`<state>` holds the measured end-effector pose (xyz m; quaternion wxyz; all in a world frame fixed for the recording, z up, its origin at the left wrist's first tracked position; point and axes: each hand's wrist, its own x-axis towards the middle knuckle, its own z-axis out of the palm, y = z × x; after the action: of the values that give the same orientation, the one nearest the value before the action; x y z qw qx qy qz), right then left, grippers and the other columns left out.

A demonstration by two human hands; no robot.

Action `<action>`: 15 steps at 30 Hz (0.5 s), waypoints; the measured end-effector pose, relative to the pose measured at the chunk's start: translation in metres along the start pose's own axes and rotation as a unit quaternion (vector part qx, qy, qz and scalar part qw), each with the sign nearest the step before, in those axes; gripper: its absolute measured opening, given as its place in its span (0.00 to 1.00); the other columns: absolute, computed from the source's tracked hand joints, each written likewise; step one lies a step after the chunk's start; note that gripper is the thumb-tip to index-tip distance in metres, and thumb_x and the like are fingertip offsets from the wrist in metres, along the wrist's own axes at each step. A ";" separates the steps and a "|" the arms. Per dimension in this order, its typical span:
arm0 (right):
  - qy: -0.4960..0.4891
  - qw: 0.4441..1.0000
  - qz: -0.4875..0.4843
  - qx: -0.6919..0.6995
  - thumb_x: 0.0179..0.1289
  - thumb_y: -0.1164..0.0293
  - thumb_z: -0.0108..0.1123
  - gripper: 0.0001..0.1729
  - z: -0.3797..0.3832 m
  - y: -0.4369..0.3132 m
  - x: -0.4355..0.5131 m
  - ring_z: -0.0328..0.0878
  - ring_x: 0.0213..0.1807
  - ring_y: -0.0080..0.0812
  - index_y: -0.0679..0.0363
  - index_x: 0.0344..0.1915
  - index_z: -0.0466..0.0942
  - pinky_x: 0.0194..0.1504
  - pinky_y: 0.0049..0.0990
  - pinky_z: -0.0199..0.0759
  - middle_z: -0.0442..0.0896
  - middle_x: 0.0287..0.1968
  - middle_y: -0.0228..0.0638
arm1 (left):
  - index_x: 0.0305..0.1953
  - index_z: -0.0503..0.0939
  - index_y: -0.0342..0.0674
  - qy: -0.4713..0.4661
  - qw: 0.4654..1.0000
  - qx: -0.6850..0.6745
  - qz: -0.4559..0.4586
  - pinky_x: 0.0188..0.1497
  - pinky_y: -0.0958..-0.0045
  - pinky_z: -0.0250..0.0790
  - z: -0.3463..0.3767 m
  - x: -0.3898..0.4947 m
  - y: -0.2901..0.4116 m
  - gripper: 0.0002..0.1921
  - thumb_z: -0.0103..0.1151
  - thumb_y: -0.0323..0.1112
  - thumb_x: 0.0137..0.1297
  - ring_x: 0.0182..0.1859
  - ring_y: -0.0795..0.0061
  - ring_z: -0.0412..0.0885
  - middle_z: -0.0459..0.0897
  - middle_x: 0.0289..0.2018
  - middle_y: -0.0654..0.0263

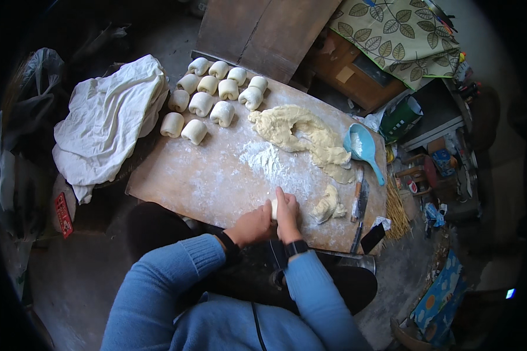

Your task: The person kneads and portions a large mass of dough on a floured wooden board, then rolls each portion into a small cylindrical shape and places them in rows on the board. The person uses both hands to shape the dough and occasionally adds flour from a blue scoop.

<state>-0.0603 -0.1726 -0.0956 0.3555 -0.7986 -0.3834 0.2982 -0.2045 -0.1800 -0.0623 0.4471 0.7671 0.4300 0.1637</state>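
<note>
Between my left hand (252,226) and my right hand (287,215), a small piece of pale dough (274,209) is held near the front edge of a floured wooden board (180,175). My fingers partly hide it. Loose white flour (263,160) lies beyond my hands. At the board's far left corner stand several rolled dough buns (222,113). A long, uneven mass of dough (285,127) stretches across the far right part. Right of my right hand lies a smaller lump of dough (329,204).
A blue plastic scoop (363,145) holding flour rests at the board's right, with a knife (362,197) and a black phone (372,238) nearer me. White cloth (110,123) covers something at the left. Beyond the right edge are a straw broom (396,210) and a leaf-patterned cloth (395,35).
</note>
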 end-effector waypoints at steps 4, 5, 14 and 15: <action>0.109 0.989 -0.098 0.029 0.74 0.63 0.53 0.19 -0.024 0.029 -0.072 0.74 0.56 0.44 0.67 0.55 0.73 0.61 0.37 0.67 0.79 0.53 0.47 | 0.66 0.61 0.33 -0.072 0.985 0.059 0.144 0.47 0.51 0.74 0.006 -0.026 0.008 0.35 0.60 0.32 0.57 0.46 0.42 0.79 0.77 0.48 0.45; 0.119 0.985 -0.127 0.011 0.74 0.63 0.50 0.18 -0.028 0.036 -0.079 0.72 0.57 0.48 0.65 0.54 0.73 0.61 0.41 0.64 0.77 0.55 0.48 | 0.66 0.61 0.33 -0.080 0.979 0.052 0.178 0.48 0.51 0.74 0.005 -0.030 0.010 0.36 0.61 0.32 0.56 0.46 0.43 0.79 0.77 0.48 0.46; 0.079 0.920 -0.298 -0.240 0.59 0.64 0.56 0.10 -0.025 0.017 -0.015 0.71 0.50 0.47 0.54 0.38 0.80 0.53 0.45 0.63 0.77 0.43 0.38 | 0.70 0.57 0.33 -0.074 0.996 -0.001 -0.048 0.51 0.53 0.75 -0.008 -0.006 0.005 0.40 0.63 0.37 0.59 0.51 0.43 0.81 0.77 0.54 0.41; 0.083 0.921 -0.287 -0.250 0.60 0.64 0.56 0.09 -0.022 0.013 -0.009 0.71 0.50 0.47 0.53 0.36 0.80 0.53 0.45 0.63 0.77 0.43 0.37 | 0.70 0.57 0.32 -0.062 0.996 0.008 -0.057 0.50 0.53 0.75 -0.006 -0.003 0.002 0.40 0.63 0.39 0.59 0.51 0.43 0.81 0.78 0.54 0.41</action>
<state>-0.0436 -0.1930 -0.0917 0.2455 -0.7389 -0.6274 0.0107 -0.2087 -0.1793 -0.0575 0.4756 0.7535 0.4456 0.0863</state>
